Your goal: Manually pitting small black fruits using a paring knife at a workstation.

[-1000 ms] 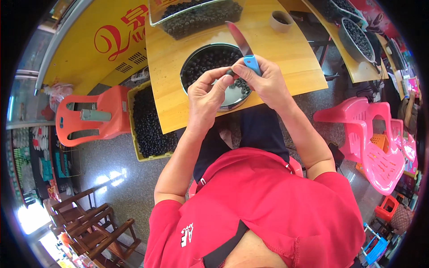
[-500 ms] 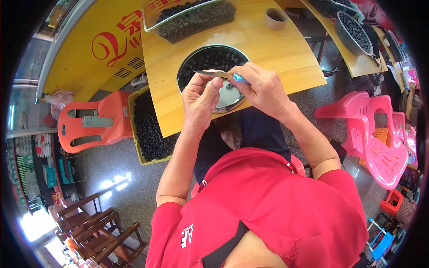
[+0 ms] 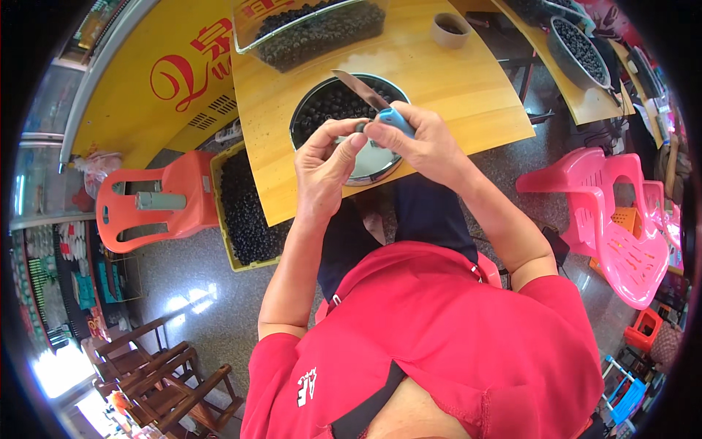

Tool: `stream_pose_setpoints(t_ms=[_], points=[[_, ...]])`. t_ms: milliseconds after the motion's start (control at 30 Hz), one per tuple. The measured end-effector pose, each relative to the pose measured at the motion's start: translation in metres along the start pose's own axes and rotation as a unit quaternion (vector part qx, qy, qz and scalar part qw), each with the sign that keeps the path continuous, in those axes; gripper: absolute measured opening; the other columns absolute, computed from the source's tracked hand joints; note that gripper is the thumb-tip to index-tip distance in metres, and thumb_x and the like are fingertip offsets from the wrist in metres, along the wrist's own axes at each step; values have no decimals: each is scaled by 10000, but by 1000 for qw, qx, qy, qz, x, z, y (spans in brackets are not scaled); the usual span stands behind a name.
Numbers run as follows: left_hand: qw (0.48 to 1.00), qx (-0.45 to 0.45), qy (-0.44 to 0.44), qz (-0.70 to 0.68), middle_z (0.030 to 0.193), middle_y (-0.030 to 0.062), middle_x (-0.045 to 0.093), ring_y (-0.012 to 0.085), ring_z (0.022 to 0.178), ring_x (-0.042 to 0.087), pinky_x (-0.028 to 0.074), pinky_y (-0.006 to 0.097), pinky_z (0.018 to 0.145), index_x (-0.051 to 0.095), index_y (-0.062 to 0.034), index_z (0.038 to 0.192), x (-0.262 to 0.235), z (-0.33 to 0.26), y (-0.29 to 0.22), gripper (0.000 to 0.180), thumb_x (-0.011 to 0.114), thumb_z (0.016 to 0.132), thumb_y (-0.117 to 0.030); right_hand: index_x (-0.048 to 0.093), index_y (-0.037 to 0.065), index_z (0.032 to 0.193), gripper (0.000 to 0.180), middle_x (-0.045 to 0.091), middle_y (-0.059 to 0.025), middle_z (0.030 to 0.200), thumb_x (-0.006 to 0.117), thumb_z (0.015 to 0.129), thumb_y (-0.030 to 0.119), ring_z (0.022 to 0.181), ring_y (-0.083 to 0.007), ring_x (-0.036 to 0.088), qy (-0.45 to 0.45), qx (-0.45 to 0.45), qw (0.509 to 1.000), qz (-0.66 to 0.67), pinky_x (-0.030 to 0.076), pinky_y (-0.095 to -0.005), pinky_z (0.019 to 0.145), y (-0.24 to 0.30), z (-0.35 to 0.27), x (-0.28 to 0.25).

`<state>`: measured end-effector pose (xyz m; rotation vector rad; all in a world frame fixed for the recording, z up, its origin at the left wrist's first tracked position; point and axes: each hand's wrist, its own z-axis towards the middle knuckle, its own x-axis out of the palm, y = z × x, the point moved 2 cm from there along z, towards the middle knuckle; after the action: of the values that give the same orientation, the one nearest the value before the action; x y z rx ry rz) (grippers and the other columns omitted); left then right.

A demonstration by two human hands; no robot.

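Note:
My left hand [image 3: 326, 157] pinches a small dark round piece [image 3: 360, 127] between thumb and fingertips; its exact kind is too small to tell. In my right hand [image 3: 433, 146] is a knife [image 3: 362, 92] with a blue handle, its blade pointing up and left, clear of the piece. The right thumb reaches to the piece from the other side. Both hands are above the near part of a round metal bowl [image 3: 379, 162]. Similar dark round pieces [image 3: 336, 102] lie in its far part, while bare light metal shows near me.
On the wooden table [image 3: 468, 95] stand a clear tub [image 3: 252, 45] of dark pieces and a small cup [image 3: 439, 33]. A yellow crate [image 3: 232, 260] of dark pieces sits left, beside an orange stool [image 3: 175, 197]. Pink chairs [image 3: 629, 256] stand right.
The knife blade has swung up and away from my left fingers, where it lay level before. The small dark piece now shows between my fingertips.

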<state>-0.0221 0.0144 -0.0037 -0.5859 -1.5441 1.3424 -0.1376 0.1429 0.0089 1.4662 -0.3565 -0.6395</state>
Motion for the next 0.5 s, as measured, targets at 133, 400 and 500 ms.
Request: stream_pose_setpoints(t_ms=[133, 400, 500], points=[[994, 64, 9, 85, 898, -9, 601, 39, 697, 523, 392, 168, 597, 680, -12, 1041, 0, 2, 1, 174, 679, 869, -40, 633, 56, 905, 296, 575, 30, 772, 651, 917, 352, 630, -33, 469, 35, 2, 991, 128, 367, -191, 533, 0, 2, 7], [998, 49, 35, 4, 871, 2, 586, 31, 672, 494, 362, 166, 567, 675, -1, 1030, 1, 3, 0, 163, 671, 870, -33, 607, 70, 896, 302, 556, 37, 754, 625, 930, 369, 546, -7, 391, 47, 22, 977, 208, 288, -178, 456, -1, 0, 13], [996, 2, 18, -82, 857, -8, 574, 6, 580, 428, 287, 157, 483, 665, 10, 1032, 8, 6, 4, 164, 666, 881, -54, 610, 69, 899, 300, 555, 33, 743, 608, 941, 365, 530, -10, 378, 23, -17, 977, 210, 279, -182, 450, -2, 0, 11]])
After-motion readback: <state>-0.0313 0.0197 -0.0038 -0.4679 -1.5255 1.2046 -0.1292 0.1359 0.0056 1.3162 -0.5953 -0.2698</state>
